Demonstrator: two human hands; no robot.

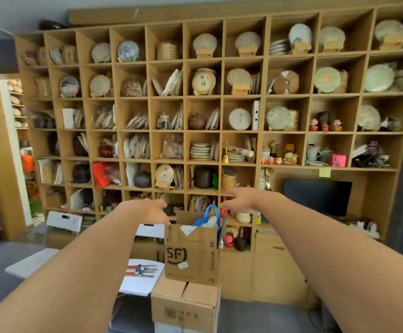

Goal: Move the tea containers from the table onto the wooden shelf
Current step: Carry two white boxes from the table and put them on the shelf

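Note:
A tall wooden shelf (221,97) of square cubbies fills the wall ahead, packed with round wrapped tea cakes, teapots and jars. Both my arms reach forward toward its lower rows. My left hand (151,210) is held out with fingers spread and holds nothing. My right hand (240,200) is also stretched out, fingers straight, empty, in front of the cubby with a dark jar (203,177) and a woven canister (228,177). No table with tea containers is in view.
An open SF cardboard box (191,251) with a blue bag (211,217) stands on another carton (183,306) right below my hands. A white stool with tools (140,275) sits at its left. A dark monitor (317,195) stands at the right.

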